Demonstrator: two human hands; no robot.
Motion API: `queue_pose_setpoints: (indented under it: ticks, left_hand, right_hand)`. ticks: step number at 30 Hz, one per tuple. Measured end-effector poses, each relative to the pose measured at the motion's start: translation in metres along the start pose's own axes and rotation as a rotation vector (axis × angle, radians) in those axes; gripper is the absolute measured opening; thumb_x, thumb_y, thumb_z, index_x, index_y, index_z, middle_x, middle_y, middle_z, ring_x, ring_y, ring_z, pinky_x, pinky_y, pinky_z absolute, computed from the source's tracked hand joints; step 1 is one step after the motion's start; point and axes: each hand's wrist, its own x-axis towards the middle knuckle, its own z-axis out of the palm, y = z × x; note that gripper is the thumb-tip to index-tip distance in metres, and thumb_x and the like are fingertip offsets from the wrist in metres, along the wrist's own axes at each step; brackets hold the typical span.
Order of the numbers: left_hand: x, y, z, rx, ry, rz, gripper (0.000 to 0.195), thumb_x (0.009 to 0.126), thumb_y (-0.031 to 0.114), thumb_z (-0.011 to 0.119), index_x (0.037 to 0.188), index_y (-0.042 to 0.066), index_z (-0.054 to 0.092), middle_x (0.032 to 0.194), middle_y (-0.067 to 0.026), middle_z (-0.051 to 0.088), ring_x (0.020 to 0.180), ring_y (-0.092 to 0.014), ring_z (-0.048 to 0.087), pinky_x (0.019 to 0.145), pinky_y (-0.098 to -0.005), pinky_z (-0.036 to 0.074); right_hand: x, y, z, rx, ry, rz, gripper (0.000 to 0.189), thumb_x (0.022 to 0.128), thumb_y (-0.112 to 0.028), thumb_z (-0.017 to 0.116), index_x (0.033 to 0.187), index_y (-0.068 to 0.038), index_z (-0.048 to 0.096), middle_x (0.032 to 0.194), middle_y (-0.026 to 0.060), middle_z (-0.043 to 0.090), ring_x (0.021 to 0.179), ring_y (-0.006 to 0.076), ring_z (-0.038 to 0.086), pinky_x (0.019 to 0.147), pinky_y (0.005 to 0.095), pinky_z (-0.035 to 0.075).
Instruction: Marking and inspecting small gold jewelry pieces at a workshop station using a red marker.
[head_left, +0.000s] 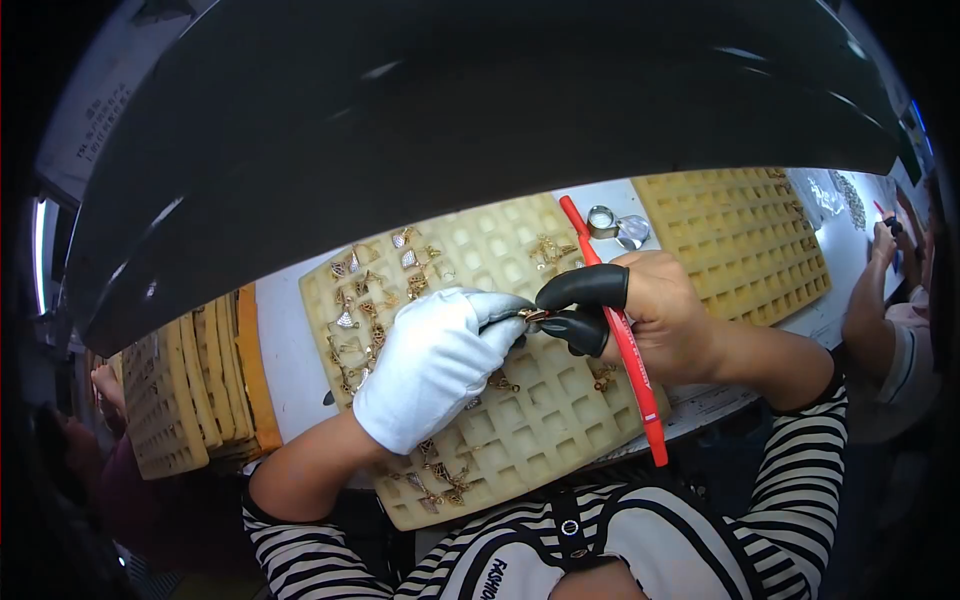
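My left hand (427, 375), in a white fabric glove, pinches a small gold-coloured jewellery piece (534, 316) between thumb and fingers. From the other side my right hand (664, 322), with black finger cots on some of its digits, meets it at the same piece. A red pen (634, 367) lies lengthwise through the right hand, its ends sticking out above and below. Fingers hide most of the jewellery. Both hands are over a pale compartment tray (551, 450); gold-coloured pieces with fan-shaped, stone-set parts (345, 319) lie in its left and lower cells.
A folding loupe (602, 219) lies beyond the tray. Another yellow tray (720, 247) is at the right; several more (214, 375) are stacked at the left. A dark lamp hood or panel (480, 112) overhangs the far side. Another person's arm (874, 277) shows at far right.
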Motion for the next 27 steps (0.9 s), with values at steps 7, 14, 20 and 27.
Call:
queue_pose_setpoints:
  ticks: [7, 14, 20, 27]
  left_hand:
    - [0.003, 0.006, -0.002, -0.084, 0.045, -0.03, 0.013, 0.078, 0.013, 0.063, 0.088, 0.005, 0.065, 0.077, -0.0125, 0.061, 0.07, -0.028, 0.06, 0.065, -0.0337, 0.048]
    - [0.001, 0.006, -0.001, 0.063, 0.101, 0.081, 0.01, 0.077, 0.014, 0.062, 0.082, 0.005, 0.065, 0.074, -0.0107, 0.06, 0.071, -0.027, 0.059, 0.065, -0.0353, 0.047]
    - [-0.005, 0.009, -0.011, -0.001, -0.03, 0.061, 0.02, 0.085, 0.021, 0.054, 0.087, 0.006, 0.068, 0.075, -0.0083, 0.063, 0.066, -0.021, 0.061, 0.064, -0.0299, 0.048]
    - [-0.004, 0.007, -0.011, -0.109, -0.142, -0.044, 0.025, 0.088, 0.024, 0.05, 0.089, 0.006, 0.067, 0.074, -0.0061, 0.065, 0.067, -0.015, 0.061, 0.064, -0.0258, 0.047]
  right_hand:
    - [-0.001, -0.002, -0.001, -0.014, -0.039, 0.079, 0.027, 0.071, -0.003, 0.07, 0.097, 0.001, 0.061, 0.076, 0.0093, 0.065, 0.059, 0.0169, 0.062, 0.055, 0.0276, 0.048]
    - [0.003, -0.014, 0.001, 0.601, -0.004, 0.645, 0.017, 0.084, -0.009, 0.063, 0.097, 0.002, 0.06, 0.078, 0.0072, 0.065, 0.058, 0.0101, 0.062, 0.049, 0.0205, 0.048]
    - [0.014, -0.019, -0.013, 0.687, -0.077, 0.786, 0.021, 0.091, -0.012, 0.049, 0.1, 0.004, 0.057, 0.074, 0.0066, 0.062, 0.06, 0.0103, 0.062, 0.053, 0.0211, 0.046]
    - [0.009, -0.01, 0.002, 0.7, -0.004, 0.721, 0.016, 0.089, -0.01, 0.054, 0.1, 0.001, 0.058, 0.076, 0.0067, 0.063, 0.058, 0.0077, 0.059, 0.051, 0.0196, 0.046]
